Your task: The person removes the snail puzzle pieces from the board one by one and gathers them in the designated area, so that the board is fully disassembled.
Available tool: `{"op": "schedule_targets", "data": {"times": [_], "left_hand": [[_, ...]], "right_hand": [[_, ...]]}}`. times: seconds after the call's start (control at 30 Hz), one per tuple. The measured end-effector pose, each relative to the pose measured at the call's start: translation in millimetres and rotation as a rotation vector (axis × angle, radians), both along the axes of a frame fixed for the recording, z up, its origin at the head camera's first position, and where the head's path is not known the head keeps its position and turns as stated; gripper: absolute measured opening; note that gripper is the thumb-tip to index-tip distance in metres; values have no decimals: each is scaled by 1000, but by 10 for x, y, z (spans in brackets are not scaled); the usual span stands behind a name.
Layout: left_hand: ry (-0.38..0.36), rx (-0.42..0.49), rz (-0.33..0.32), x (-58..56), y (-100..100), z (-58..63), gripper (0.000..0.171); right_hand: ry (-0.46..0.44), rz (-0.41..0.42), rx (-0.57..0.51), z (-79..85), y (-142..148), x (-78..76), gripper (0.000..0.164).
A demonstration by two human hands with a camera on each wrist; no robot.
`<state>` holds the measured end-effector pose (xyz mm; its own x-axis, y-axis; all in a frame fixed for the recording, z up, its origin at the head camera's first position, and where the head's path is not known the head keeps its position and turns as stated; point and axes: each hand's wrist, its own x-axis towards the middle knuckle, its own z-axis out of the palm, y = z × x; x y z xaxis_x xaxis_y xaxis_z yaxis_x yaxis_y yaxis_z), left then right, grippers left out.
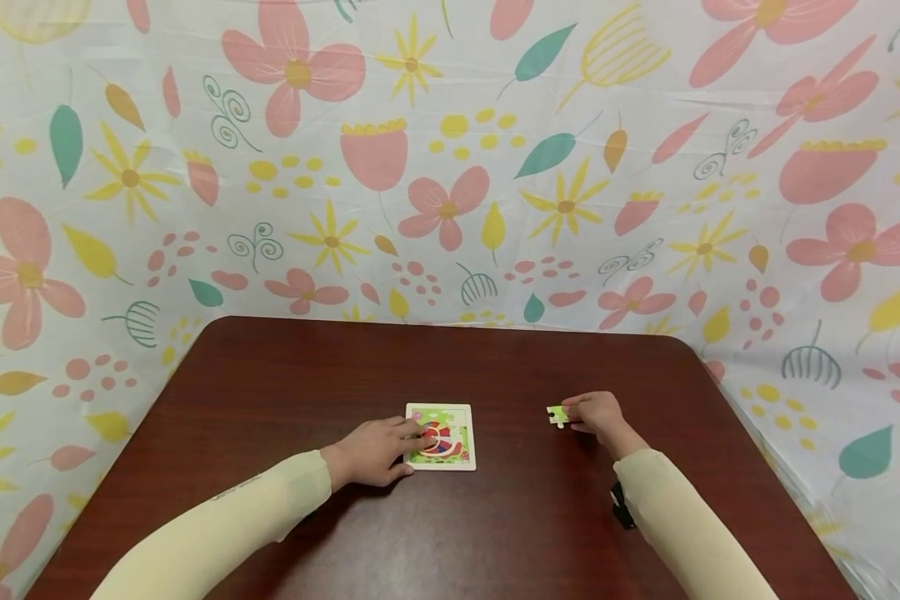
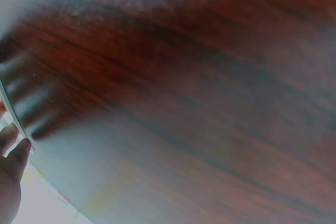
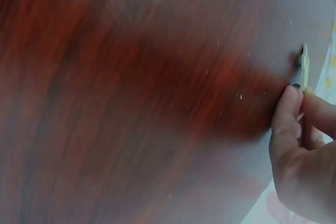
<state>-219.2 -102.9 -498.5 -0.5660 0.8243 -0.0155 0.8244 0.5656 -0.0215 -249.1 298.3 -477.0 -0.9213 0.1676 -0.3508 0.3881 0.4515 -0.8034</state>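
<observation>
A small square jigsaw puzzle (image 1: 459, 461) with a white border and a green, red and blue picture lies on the table. My left hand (image 1: 375, 450) rests on its left side, fingers spread over the picture and thumb near the lower left corner; in the left wrist view only some fingers (image 2: 18, 153) show at the edge. To the right of the puzzle, my right hand (image 1: 598, 414) pinches a green jigsaw piece (image 1: 557, 416) between thumb and fingers. The right wrist view has this piece (image 3: 305, 66) edge-on, close over the tabletop.
The dark reddish-brown wooden table (image 1: 307, 358) has rounded far corners. A white cloth (image 1: 450, 275) printed with flowers and leaves hangs behind it and along both sides. A black strap device (image 1: 622, 506) sits at the right wrist.
</observation>
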Motion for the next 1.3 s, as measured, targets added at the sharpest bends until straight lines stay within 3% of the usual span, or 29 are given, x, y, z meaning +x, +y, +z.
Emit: {"op": "schedule_targets", "data": {"times": [0.6,1.07,1.3], "left_hand": [[-30,17,7,-3,6,52,52],[-16,18,7,18,11,20,51],[-24,27,11,15,21,1,52]], "right_hand": [[34,59,73,37,324,26,33],[84,53,165,-47,287,46,28],[94,52,149,-59,296,89,29]]}}
